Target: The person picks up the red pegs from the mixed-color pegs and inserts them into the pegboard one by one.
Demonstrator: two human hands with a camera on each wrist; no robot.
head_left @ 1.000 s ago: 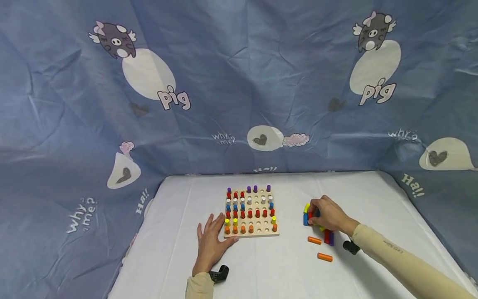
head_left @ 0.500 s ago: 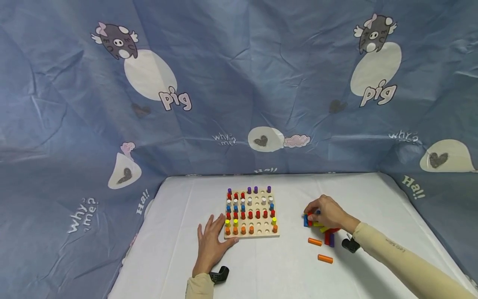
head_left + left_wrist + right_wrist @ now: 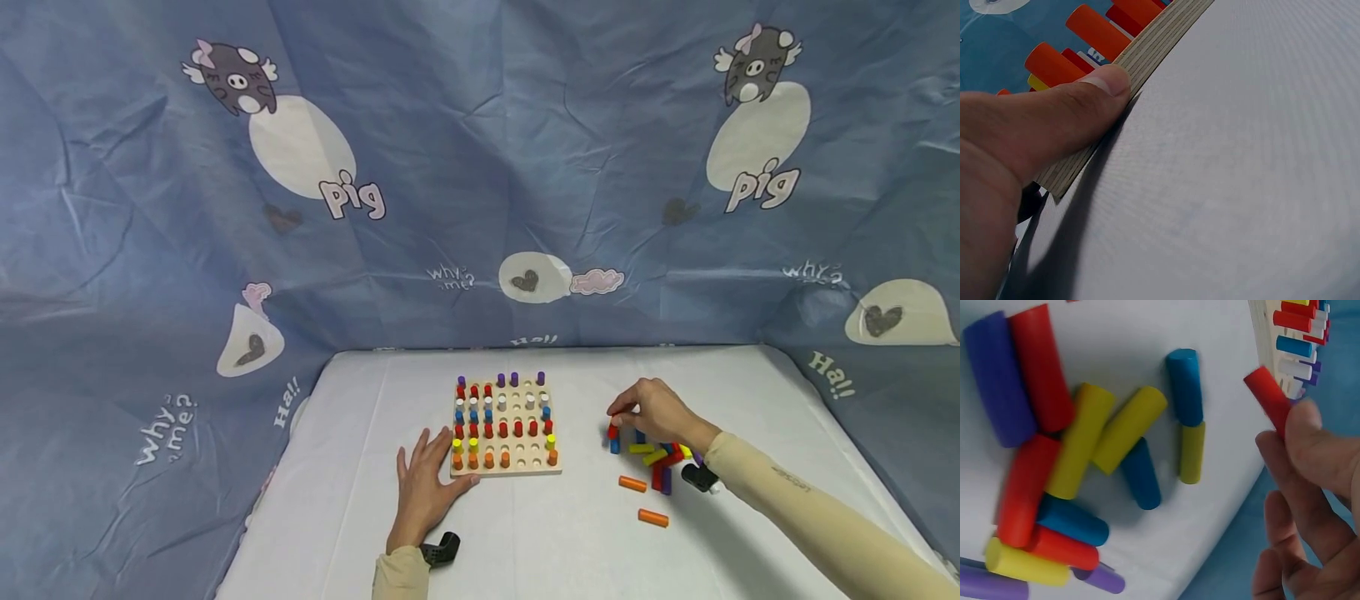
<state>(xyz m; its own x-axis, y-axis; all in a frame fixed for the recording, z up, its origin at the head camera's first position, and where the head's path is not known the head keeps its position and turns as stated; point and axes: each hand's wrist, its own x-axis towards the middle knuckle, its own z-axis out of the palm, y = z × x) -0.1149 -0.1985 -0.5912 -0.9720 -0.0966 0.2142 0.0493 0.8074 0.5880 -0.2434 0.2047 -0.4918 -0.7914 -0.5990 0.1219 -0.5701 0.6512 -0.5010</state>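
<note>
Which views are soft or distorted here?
Head view: even light, wide-angle bend at the edges, small wooden peg board sharp. Left wrist view: thumb close and soft. Right wrist view: red cylindrical peg and fingers slightly blurred.

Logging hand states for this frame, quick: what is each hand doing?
Left hand: open, fingers flat on the table, thumb against the peg board edge.
Right hand: fingers pinch a red peg.

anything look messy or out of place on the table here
Nothing looks damaged. The only mess is the loose pegs, lying jumbled on their sides right of the peg board, which has several empty holes. The right hand pinches a red peg; the left hand steadies the board.
</note>
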